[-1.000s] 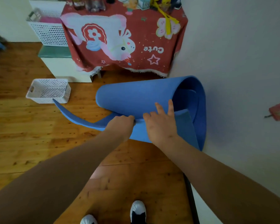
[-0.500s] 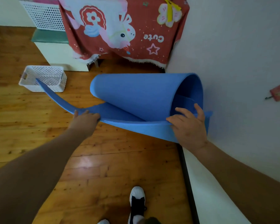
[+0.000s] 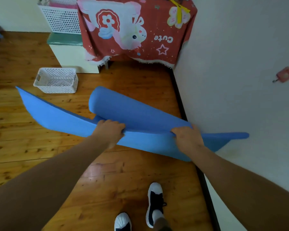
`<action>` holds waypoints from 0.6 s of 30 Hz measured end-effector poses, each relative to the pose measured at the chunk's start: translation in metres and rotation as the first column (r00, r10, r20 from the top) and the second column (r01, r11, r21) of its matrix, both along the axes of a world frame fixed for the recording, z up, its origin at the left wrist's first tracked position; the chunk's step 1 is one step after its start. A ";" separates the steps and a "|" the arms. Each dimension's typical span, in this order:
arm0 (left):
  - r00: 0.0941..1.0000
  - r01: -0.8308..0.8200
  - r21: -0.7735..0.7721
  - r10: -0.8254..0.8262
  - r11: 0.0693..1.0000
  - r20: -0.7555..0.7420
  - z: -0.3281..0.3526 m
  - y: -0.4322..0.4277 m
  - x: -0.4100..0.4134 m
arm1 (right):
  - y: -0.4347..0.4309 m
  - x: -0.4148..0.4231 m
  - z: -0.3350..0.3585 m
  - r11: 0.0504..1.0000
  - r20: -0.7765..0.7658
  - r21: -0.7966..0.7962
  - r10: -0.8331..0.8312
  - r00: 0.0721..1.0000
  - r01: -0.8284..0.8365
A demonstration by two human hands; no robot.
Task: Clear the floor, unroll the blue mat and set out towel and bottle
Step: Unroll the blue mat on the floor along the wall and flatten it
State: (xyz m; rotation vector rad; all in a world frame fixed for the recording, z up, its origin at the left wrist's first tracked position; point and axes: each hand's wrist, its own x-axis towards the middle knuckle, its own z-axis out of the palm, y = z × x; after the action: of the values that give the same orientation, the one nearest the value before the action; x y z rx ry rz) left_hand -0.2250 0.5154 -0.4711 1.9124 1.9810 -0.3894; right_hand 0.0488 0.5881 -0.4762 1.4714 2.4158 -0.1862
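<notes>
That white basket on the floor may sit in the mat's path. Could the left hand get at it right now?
Probably not yet: the left hand grips the blue mat, whose raised flap lies between it and the white basket.

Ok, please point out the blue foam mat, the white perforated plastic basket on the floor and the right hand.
blue foam mat (image 3: pixel 137 112), head view, on its rolled part
white perforated plastic basket (image 3: pixel 58 86), head view, on its front wall
right hand (image 3: pixel 188 139), head view, on its back
</notes>
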 end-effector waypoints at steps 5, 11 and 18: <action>0.984 -0.150 -0.147 0.134 0.978 -0.116 -0.015 -0.056 -0.048 | -0.034 0.039 -0.011 0.998 -0.042 -0.027 -0.065 0.997 0.064; 0.978 -0.208 -0.166 0.210 0.964 0.000 -0.020 -0.099 0.001 | -0.040 0.063 0.008 0.987 -0.113 0.071 -0.138 0.984 0.146; 0.988 -0.148 -0.205 0.154 0.968 0.013 0.000 -0.133 0.087 | -0.091 0.155 -0.004 0.988 -0.077 0.003 -0.155 0.985 0.156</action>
State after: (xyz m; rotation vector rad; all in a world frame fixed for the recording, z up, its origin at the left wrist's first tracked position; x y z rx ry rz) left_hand -0.1377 0.3826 -0.4711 1.6229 1.9691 -0.4984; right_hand 0.2035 0.4971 -0.4803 1.6876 2.3622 -0.2707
